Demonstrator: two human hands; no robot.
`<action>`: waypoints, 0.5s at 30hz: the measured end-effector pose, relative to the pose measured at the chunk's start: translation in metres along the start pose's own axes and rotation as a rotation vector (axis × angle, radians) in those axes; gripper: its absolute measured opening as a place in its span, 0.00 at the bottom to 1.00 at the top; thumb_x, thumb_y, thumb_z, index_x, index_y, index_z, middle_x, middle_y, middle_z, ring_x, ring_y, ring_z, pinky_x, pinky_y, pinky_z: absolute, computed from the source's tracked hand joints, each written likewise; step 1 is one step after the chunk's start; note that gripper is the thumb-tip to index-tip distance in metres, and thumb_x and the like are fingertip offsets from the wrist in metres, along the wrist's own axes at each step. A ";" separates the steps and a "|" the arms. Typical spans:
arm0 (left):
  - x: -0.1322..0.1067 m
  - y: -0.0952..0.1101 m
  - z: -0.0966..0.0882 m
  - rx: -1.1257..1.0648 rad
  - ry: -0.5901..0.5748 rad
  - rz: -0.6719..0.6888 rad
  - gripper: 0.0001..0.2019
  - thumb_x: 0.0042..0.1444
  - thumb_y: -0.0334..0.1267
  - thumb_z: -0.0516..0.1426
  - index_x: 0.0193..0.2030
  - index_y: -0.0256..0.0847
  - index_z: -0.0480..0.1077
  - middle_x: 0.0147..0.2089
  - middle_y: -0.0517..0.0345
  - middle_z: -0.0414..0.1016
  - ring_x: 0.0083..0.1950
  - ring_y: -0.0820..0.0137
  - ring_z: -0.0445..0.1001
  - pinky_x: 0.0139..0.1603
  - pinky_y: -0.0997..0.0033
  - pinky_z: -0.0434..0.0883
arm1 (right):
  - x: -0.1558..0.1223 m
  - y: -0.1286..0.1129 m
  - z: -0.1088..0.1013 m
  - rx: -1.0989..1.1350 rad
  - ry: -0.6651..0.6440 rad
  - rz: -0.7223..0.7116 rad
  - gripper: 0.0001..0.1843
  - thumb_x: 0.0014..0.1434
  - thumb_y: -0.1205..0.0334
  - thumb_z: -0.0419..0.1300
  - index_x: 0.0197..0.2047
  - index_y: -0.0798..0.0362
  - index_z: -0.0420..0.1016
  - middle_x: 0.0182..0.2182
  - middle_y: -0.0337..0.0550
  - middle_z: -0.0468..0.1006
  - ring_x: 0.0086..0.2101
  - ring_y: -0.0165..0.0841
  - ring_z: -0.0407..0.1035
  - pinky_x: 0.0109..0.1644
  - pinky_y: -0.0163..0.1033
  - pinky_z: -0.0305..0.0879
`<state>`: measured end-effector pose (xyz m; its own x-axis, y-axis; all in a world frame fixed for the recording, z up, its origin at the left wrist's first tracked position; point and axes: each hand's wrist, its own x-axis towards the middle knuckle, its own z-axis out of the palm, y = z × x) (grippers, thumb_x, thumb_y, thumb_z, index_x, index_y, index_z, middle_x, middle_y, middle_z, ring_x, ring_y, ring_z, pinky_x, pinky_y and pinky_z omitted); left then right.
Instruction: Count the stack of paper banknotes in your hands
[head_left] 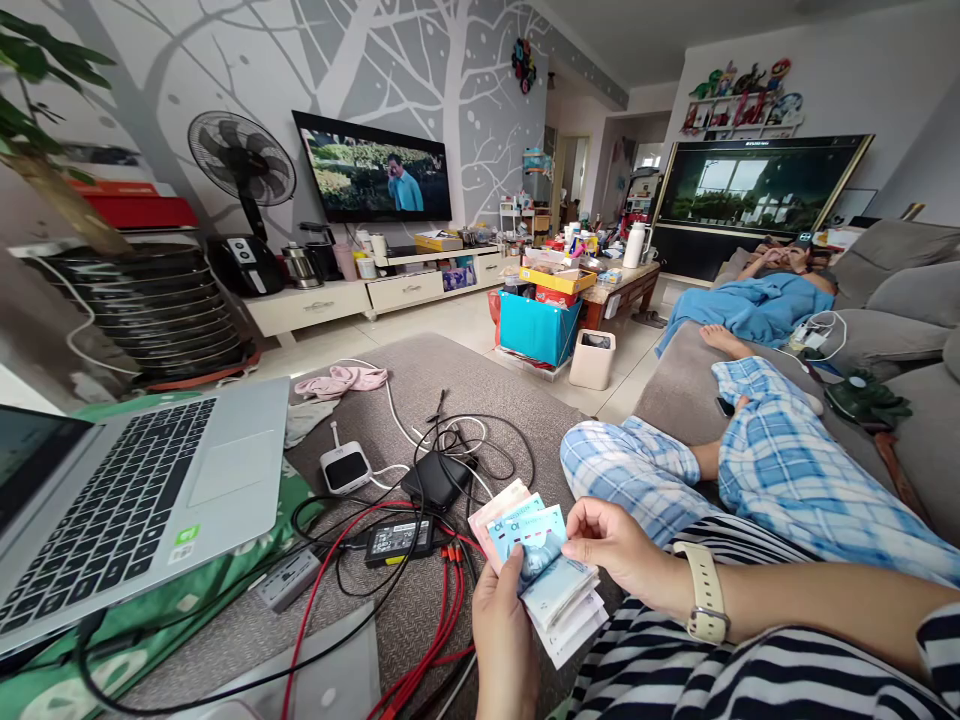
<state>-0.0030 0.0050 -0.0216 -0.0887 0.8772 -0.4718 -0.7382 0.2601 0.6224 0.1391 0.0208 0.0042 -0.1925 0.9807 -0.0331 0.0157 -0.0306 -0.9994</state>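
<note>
A fanned bundle of banknotes (564, 590) is held low in front of me, over the sofa and my lap. My left hand (504, 625) is closed around its left side, thumb pressed on top. Pinkish notes stick out at the upper left, blue ones marked 10 lie over them, and paler folded notes hang at the lower right. With thumb and forefinger, my right hand (626, 548) pinches the right edge of a blue note. A cream watch (703, 598) is on my right wrist.
Left of the notes lie tangled cables, a power adapter (397, 540), a small white device (345, 468) and an open laptop (172, 490). Beyond stand a teal box (536, 328) and a beige bin (592, 360). Another person lies under a blue blanket (750, 305) on the right.
</note>
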 end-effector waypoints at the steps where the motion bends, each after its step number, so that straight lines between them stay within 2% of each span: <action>1: 0.000 0.000 0.000 -0.002 0.000 0.000 0.15 0.42 0.35 0.64 0.40 0.35 0.74 0.33 0.50 0.78 0.36 0.61 0.78 0.37 0.65 0.73 | 0.000 0.001 0.000 -0.002 0.006 -0.004 0.16 0.46 0.56 0.68 0.31 0.54 0.67 0.24 0.33 0.64 0.26 0.26 0.57 0.30 0.33 0.52; 8: 0.000 -0.001 0.000 -0.009 -0.026 0.007 0.18 0.40 0.35 0.65 0.42 0.35 0.74 0.34 0.49 0.79 0.36 0.60 0.78 0.37 0.64 0.73 | 0.002 0.007 -0.003 0.004 0.025 -0.031 0.17 0.47 0.57 0.67 0.34 0.53 0.65 0.26 0.34 0.65 0.27 0.27 0.59 0.32 0.34 0.55; 15: -0.001 -0.002 -0.001 -0.011 -0.064 0.006 0.20 0.39 0.34 0.67 0.42 0.34 0.73 0.41 0.45 0.79 0.40 0.58 0.78 0.38 0.64 0.74 | 0.001 0.006 -0.001 0.010 0.064 -0.001 0.17 0.49 0.56 0.66 0.39 0.52 0.66 0.31 0.37 0.68 0.33 0.30 0.63 0.38 0.36 0.59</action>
<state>-0.0025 0.0031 -0.0231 -0.0503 0.9030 -0.4267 -0.7449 0.2507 0.6183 0.1403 0.0222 -0.0022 -0.1294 0.9911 -0.0322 0.0058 -0.0317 -0.9995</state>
